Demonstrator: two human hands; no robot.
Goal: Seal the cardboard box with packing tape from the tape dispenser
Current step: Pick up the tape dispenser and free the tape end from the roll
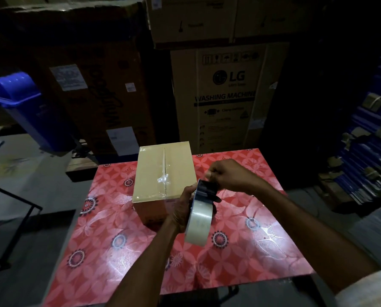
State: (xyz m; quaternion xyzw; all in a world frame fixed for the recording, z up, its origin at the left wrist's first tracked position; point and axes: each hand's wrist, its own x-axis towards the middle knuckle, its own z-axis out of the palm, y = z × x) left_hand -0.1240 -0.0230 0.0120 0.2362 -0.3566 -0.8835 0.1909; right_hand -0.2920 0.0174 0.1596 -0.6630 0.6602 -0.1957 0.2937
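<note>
Beside the brown cardboard box (164, 173), below a carton reading "LG WASHING MACHINE" (226, 96), a clear packing-tape dispenser (201, 214) is being gripped by the left hand (181, 212), its top pinched by the right hand (226, 173).

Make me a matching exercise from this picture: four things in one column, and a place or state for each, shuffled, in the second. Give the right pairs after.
Things:
1. cardboard box
2. tape dispenser
3. blue bin
4. washing machine carton

Places or states:
A. held up over the table, the left hand gripping it and the right hand at its top
B. standing behind the table, upright
C. off to the left of the table, on the floor side
D. resting on the table's patterned red cover, flaps closed, some tape on the seam

Pairs: 1-D, 2-A, 3-C, 4-B
</note>
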